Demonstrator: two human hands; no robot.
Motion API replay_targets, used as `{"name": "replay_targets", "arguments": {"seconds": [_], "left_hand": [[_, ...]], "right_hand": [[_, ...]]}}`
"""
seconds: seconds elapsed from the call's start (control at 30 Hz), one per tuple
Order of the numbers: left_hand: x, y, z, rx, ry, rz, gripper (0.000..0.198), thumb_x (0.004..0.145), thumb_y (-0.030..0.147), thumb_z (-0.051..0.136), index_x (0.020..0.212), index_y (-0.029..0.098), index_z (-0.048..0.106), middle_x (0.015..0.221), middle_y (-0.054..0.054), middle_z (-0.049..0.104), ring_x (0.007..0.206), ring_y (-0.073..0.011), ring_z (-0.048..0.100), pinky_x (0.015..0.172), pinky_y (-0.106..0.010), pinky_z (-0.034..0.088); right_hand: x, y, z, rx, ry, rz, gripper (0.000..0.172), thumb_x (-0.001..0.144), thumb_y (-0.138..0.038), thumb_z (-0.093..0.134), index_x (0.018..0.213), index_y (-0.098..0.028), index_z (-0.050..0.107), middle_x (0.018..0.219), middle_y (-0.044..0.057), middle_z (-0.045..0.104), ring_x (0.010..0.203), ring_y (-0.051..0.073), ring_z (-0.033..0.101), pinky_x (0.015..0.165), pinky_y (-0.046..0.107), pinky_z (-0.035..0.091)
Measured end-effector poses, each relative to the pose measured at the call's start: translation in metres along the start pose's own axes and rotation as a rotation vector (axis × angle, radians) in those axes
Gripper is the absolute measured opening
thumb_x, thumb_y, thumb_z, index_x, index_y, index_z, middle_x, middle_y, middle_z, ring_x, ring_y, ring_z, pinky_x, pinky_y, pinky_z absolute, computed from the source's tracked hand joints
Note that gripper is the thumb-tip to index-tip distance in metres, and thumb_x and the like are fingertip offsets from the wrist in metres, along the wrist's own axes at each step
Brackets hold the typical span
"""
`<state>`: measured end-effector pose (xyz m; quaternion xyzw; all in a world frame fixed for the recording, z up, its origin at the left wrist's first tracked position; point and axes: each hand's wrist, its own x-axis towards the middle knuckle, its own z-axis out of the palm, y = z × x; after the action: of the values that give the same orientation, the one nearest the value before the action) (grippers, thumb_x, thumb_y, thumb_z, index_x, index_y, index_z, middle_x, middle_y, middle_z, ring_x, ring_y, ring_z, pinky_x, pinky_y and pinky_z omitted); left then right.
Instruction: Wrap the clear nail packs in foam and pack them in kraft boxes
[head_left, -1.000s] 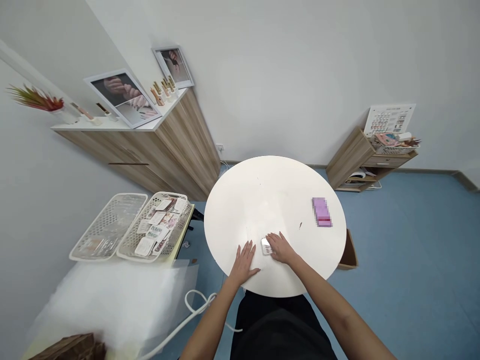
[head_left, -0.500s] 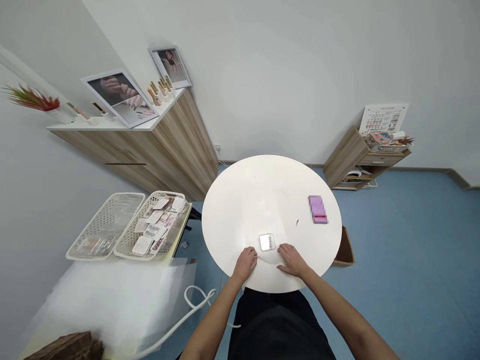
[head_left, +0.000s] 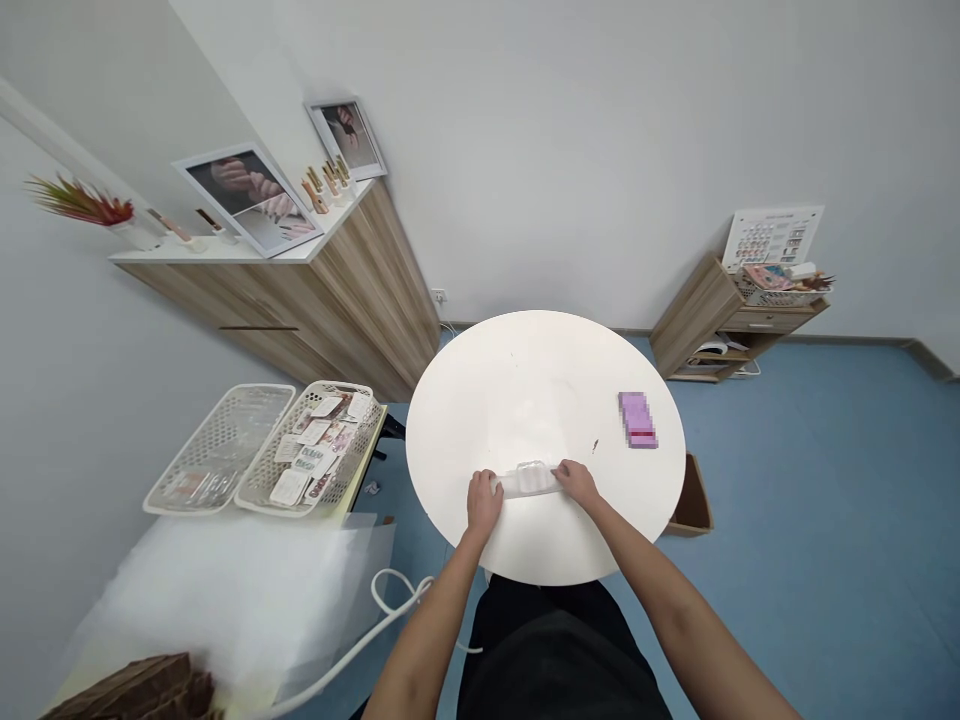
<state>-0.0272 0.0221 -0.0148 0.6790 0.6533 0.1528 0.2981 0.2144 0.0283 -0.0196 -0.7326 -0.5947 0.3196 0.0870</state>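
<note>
On the white round table (head_left: 480,400) lies a sheet of thin translucent film (head_left: 546,415), its near edge folded up over a small clear square case (head_left: 533,477). My left hand (head_left: 484,500) is closed on the left end of the folded edge, beside the case. At the right end, my right hand (head_left: 576,481) pinches the same fold between thumb and fingers. The film veils the case, so its contents are hard to make out.
A purple pixelated item (head_left: 637,419) lies at the table's right. White baskets (head_left: 306,450) with cards and clear packs stand left, behind a pile of translucent sheets (head_left: 225,580). A cardboard box (head_left: 691,500) sits on the floor at right.
Both hands have moved slightly forward, bringing the film's near edge up over the case, which lay uncovered before. My right hand's fingers have closed from a more spread pose.
</note>
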Motion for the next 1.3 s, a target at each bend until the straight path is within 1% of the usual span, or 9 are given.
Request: {"name": "replay_targets", "arguments": {"seconds": [0.07, 0.17, 0.23, 0.33, 0.47, 0.63, 0.9, 1.07, 1.3], "left_hand": [[-0.013, 0.009, 0.011, 0.120, 0.116, 0.164, 0.029, 0.090, 0.016, 0.038, 0.111, 0.019, 0.058, 0.111, -0.011, 0.060, 0.107, -0.0271, 0.055, 0.094, -0.046, 0.043], [-0.028, 0.018, 0.034, 0.265, -0.044, 0.591, 0.043, 0.087, 0.011, 0.038, 0.127, 0.021, 0.052, 0.124, -0.011, 0.058, 0.118, -0.0269, 0.052, 0.102, -0.047, 0.038], [-0.029, 0.019, 0.047, 0.351, -0.088, 0.703, 0.058, 0.085, 0.007, 0.036, 0.142, 0.019, 0.038, 0.143, -0.011, 0.048, 0.133, -0.0267, 0.041, 0.109, -0.048, 0.031], [-0.017, 0.012, 0.059, 0.454, -0.043, 0.648, 0.067, 0.085, 0.006, 0.033, 0.151, 0.013, 0.020, 0.156, -0.012, 0.031, 0.145, -0.0269, 0.024, 0.115, -0.049, 0.024], [0.002, -0.003, 0.059, 0.508, -0.048, 0.613, 0.067, 0.089, 0.013, 0.033, 0.153, 0.016, 0.014, 0.157, -0.011, 0.029, 0.145, -0.0250, 0.024, 0.115, -0.048, 0.027], [0.015, -0.004, 0.054, 0.510, -0.088, 0.619, 0.065, 0.085, 0.008, 0.034, 0.149, 0.015, 0.026, 0.153, -0.012, 0.037, 0.142, -0.0238, 0.033, 0.110, -0.044, 0.036], [0.034, 0.007, 0.026, 0.221, -0.220, 0.589, 0.056, 0.082, 0.015, 0.048, 0.138, 0.020, 0.038, 0.129, -0.011, 0.061, 0.118, -0.0264, 0.059, 0.097, -0.042, 0.049], [0.022, 0.004, 0.009, 0.007, -0.275, 0.510, 0.037, 0.085, 0.018, 0.048, 0.122, 0.023, 0.052, 0.117, -0.006, 0.061, 0.099, -0.0200, 0.064, 0.086, -0.034, 0.052], [0.037, 0.012, -0.001, 0.093, -0.213, 0.405, 0.025, 0.094, 0.030, 0.042, 0.116, 0.027, 0.055, 0.107, -0.001, 0.067, 0.106, -0.0205, 0.060, 0.113, -0.050, 0.027]], "right_hand": [[0.005, -0.002, 0.001, -0.009, -0.001, 0.027, 0.019, 0.089, -0.032, 0.051, 0.077, -0.020, 0.060, 0.080, 0.002, 0.067, 0.072, 0.014, 0.059, 0.057, 0.022, 0.035], [0.008, -0.003, 0.004, -0.008, -0.005, 0.062, 0.018, 0.088, -0.031, 0.052, 0.075, -0.020, 0.058, 0.077, 0.001, 0.065, 0.068, 0.013, 0.057, 0.055, 0.021, 0.033], [0.009, -0.003, 0.006, -0.009, -0.010, 0.084, 0.017, 0.088, -0.032, 0.053, 0.076, -0.021, 0.058, 0.077, 0.000, 0.064, 0.069, 0.013, 0.057, 0.056, 0.022, 0.033], [0.007, -0.006, 0.007, -0.050, 0.021, 0.059, 0.014, 0.089, -0.029, 0.050, 0.081, -0.021, 0.058, 0.081, 0.002, 0.064, 0.073, 0.015, 0.057, 0.060, 0.024, 0.036], [-0.007, -0.012, 0.005, -0.230, 0.212, -0.201, 0.020, 0.089, -0.019, 0.045, 0.105, -0.019, 0.057, 0.108, 0.010, 0.062, 0.101, 0.024, 0.055, 0.088, 0.037, 0.042], [-0.022, -0.013, 0.009, -0.388, 0.108, -0.688, 0.042, 0.089, -0.024, 0.049, 0.131, -0.019, 0.049, 0.136, 0.012, 0.053, 0.135, 0.030, 0.035, 0.116, 0.057, 0.009], [-0.006, -0.019, 0.006, -0.392, 0.033, -0.611, 0.036, 0.087, -0.008, 0.041, 0.117, -0.019, 0.057, 0.117, 0.010, 0.065, 0.110, 0.024, 0.057, 0.114, 0.050, 0.021], [-0.007, -0.026, -0.008, -0.263, -0.105, -0.558, 0.024, 0.087, -0.016, 0.048, 0.105, -0.018, 0.063, 0.100, 0.007, 0.068, 0.092, 0.021, 0.060, 0.089, 0.035, 0.043], [0.007, -0.037, -0.019, -0.213, -0.123, -0.463, 0.022, 0.088, -0.017, 0.049, 0.105, -0.020, 0.063, 0.095, 0.004, 0.068, 0.088, 0.019, 0.060, 0.079, 0.029, 0.040]]}}
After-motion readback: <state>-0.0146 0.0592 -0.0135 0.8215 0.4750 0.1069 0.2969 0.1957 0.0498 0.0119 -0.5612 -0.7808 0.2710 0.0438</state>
